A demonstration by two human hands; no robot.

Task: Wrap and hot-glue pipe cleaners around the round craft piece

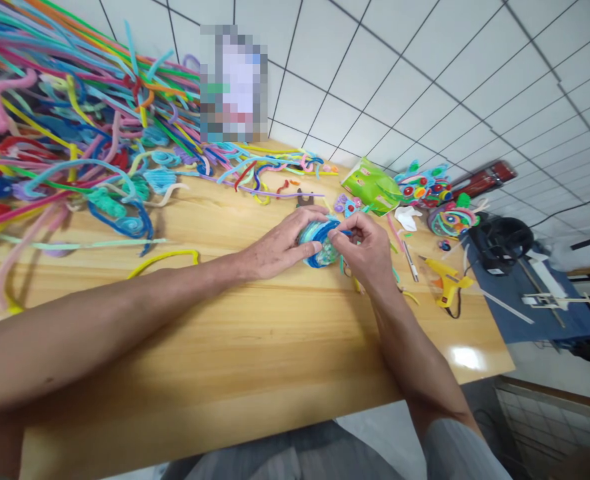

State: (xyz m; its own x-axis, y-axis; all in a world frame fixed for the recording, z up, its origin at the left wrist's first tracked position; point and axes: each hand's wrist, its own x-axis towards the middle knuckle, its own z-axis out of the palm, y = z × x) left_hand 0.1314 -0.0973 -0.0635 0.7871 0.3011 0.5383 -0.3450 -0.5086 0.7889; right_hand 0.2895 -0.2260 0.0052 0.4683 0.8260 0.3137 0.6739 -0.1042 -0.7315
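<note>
A blue and teal pipe-cleaner coil (319, 245) sits on the table (255, 347), right of centre and far from the near edge, held between two bare hands. The left hand (279, 250) lies over its left side, fingers curled on top and thumb pressed to the front. The right hand (367, 252) pinches a blue strand (343, 233) at the coil's upper right between thumb and forefinger.

Bare wood lies open from the coil to the near edge, crossed only by the two forearms, which come in from the lower left and lower right. A yellow stem (165, 259) lies alone to the left. A heap of stems (75, 120) fills the far left of the table. Pliers (305, 198) lie just behind the hands, and a green packet (372, 185) and finished pieces (437, 200) sit beyond and to the right. A glue gun (447, 281) rests close to the right edge.

The top is pale varnished wood. White tiles (425, 67) lie beyond it, and a blue mat (529, 307) lies past the right edge.
</note>
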